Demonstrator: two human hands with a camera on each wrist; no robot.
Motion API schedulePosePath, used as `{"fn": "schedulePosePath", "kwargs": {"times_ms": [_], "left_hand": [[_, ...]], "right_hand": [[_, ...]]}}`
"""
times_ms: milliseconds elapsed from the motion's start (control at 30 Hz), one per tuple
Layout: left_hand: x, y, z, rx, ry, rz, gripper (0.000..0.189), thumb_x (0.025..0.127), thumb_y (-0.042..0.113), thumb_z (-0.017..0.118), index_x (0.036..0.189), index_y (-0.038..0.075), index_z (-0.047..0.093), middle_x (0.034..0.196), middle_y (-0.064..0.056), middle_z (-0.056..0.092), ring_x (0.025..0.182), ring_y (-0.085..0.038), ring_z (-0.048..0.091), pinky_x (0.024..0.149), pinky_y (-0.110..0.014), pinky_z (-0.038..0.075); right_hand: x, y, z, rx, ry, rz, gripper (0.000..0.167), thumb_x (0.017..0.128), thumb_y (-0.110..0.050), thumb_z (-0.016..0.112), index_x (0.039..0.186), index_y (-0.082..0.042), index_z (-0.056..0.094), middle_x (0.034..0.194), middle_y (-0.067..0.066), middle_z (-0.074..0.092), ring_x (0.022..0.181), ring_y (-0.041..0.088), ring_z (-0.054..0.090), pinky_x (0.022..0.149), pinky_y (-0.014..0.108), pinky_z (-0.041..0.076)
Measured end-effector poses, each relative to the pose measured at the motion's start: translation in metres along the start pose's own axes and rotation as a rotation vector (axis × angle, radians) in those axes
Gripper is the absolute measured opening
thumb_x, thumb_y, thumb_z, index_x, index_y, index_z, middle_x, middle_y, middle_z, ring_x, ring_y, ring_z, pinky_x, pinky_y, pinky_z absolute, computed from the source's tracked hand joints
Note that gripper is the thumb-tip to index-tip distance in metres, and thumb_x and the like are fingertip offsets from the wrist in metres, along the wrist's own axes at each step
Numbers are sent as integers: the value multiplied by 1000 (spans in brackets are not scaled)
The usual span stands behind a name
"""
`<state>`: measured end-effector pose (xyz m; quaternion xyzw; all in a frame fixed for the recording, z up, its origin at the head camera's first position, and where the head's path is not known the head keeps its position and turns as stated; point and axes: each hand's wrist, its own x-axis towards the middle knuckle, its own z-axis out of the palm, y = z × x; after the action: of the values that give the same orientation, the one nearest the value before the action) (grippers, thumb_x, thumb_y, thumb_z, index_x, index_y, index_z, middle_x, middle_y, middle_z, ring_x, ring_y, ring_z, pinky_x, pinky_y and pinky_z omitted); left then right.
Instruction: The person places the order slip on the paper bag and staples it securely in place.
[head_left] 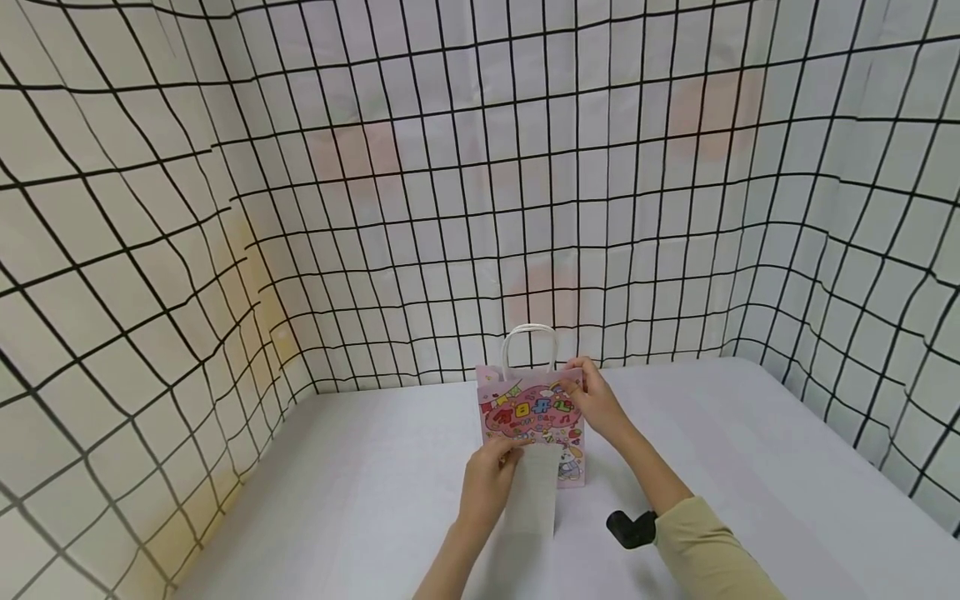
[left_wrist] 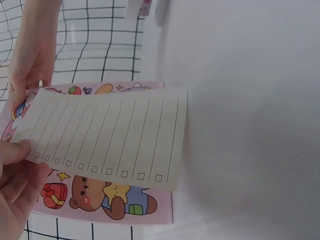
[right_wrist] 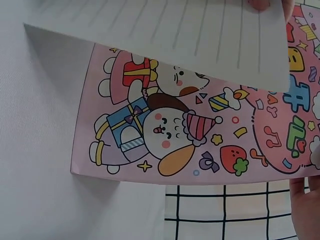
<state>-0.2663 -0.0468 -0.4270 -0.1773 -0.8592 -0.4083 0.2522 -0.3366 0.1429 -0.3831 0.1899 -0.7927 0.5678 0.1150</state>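
Observation:
A pink paper gift bag (head_left: 536,412) with cartoon animals and bright lettering stands upright on the white table, its white handle (head_left: 531,327) raised. My right hand (head_left: 600,402) pinches the bag's upper right edge. In front of the bag, my left hand (head_left: 489,485) holds a notepad sheet (head_left: 534,492) by its upper left corner, thumb on the near face. In the left wrist view the sheet (left_wrist: 105,135) shows ruled lines, each with a small checkbox. It covers part of the bag's printed front (right_wrist: 175,125); whether it is one sheet or several, I cannot tell.
A black device (head_left: 632,528) sits at the right wrist beside the tan sleeve (head_left: 708,550). The white tabletop (head_left: 360,483) extends around the bag. Walls with a black grid (head_left: 450,183) rise behind it and at both sides.

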Motion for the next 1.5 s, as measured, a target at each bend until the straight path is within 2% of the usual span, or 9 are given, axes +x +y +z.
{"fn": "schedulePosePath", "kwargs": {"times_ms": [300,500,600,867,1133,1267,1333,1500], "left_hand": [[8,6,-1,-75,17,-68,14,87,12,59,98,12,67,92,-2,67,77,-8,56,70,-17,50],[11,9,1,-102,99,-77,12,85,12,62,95,11,69,85,0,65,71,-5,52,64,-15,48],[13,11,2,-115,146,-63,12,84,11,62,94,10,69,85,-1,66,69,-5,50,61,-15,47],[15,12,3,-169,212,-19,11,83,8,63,92,8,68,80,-3,64,65,-5,48,56,-14,43],[20,14,3,-196,310,85,9,82,6,63,90,5,68,78,-4,66,61,-4,46,50,-15,41],[22,13,2,-200,359,139,9,82,6,63,89,3,68,78,-5,66,59,-7,47,50,-14,41],[23,18,-1,-203,378,152,9,82,3,63,89,1,68,77,-7,65,58,-10,49,50,-14,41],[27,19,-2,-181,408,178,8,82,3,63,88,0,67,76,-8,64,61,-12,51,53,-16,43]], "right_hand": [[1,1,2,33,-3,-1,18,95,-14,44,107,-1,39,100,17,53,75,10,50,64,23,46],[0,2,3,41,8,-2,16,95,-11,44,105,-1,39,101,19,53,77,11,51,64,22,46],[-1,1,3,49,9,-2,16,95,-11,43,105,0,39,102,20,53,78,11,51,66,23,46],[-1,0,2,64,-1,19,15,95,-10,43,106,1,41,102,21,55,79,11,55,70,24,47],[-3,-2,3,92,-23,16,15,95,-9,43,105,2,41,94,15,52,72,8,47,63,23,41],[-4,-1,5,130,-36,1,16,96,-9,41,106,3,38,93,10,50,74,7,47,67,23,41],[-4,-1,6,146,-37,-6,16,96,-9,41,106,3,38,95,9,50,80,7,50,73,25,42],[-5,-3,7,160,-37,-9,16,96,-10,40,105,2,36,99,13,52,85,9,52,79,29,42]]}}
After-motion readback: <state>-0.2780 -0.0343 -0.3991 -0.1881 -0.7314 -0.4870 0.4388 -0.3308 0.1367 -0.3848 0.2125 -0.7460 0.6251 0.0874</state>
